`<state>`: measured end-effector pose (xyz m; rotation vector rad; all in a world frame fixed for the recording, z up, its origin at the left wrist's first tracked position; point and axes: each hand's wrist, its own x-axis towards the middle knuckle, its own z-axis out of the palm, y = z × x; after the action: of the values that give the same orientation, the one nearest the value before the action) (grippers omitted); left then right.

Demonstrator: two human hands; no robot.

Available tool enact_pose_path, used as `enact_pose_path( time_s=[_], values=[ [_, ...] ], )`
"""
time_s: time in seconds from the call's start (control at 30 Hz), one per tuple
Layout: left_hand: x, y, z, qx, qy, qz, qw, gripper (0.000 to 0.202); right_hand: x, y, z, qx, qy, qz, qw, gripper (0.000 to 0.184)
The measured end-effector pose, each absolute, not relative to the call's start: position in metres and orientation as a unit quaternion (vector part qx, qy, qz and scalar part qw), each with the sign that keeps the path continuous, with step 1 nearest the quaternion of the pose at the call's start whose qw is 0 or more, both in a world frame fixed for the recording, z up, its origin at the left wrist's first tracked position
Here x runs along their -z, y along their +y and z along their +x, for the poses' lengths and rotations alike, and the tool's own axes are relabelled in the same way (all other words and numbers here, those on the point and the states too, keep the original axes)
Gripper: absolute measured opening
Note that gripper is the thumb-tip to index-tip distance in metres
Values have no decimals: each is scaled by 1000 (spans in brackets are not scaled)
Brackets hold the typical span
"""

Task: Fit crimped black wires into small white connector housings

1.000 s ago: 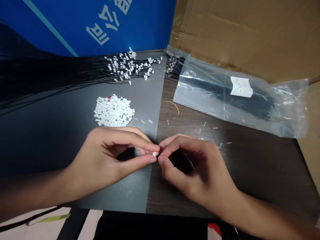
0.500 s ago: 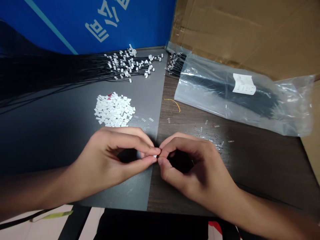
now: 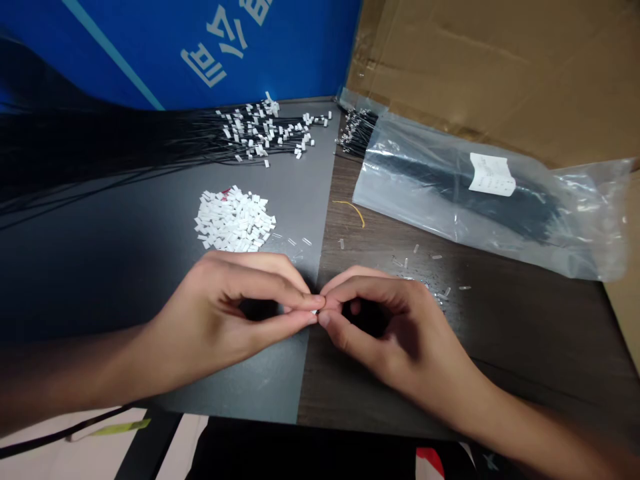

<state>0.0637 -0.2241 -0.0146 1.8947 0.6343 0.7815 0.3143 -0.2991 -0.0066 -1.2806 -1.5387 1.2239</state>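
Note:
A small white plastic connector housing (image 3: 315, 311) is pinched between the thumb and index finger of my left hand (image 3: 235, 300), mostly covered by the fingertips. My right hand (image 3: 383, 320) meets it there, thumb and index pressed together against the connector's right end. What the right fingertips hold is hidden. A thin dark line, like a black wire (image 3: 530, 383), runs over the table beyond my right wrist. Behind the left hand lies a heap of loose white connector housings (image 3: 235, 219).
Black wires with white connectors (image 3: 265, 130) lie at the back left, before a blue panel (image 3: 300, 47). A clear plastic bag (image 3: 430, 193) of black wires with bare metal terminals lies right, by cardboard (image 3: 500, 73). Small clear pieces (image 3: 445, 293) and a yellow strip (image 3: 353, 208) lie nearby.
The camera view has shifted slightly, so the surroundings sit a little further right. Both hands keep their pinch at the connector, with the fingertips pressed a little closer together.

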Motion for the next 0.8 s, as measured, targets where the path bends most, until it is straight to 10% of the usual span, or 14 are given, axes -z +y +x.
enact_pose_path(
  time_s=[0.5, 0.8],
  values=[
    [15, -216, 72, -285, 309, 597, 684, 22, 5, -306, 304, -397, -596, -514, 473, 12],
    [-15, -174, 63, -378, 331, 532, 681, 11, 0, -307, 311, -340, -697, -505, 378, 15]
  ],
)
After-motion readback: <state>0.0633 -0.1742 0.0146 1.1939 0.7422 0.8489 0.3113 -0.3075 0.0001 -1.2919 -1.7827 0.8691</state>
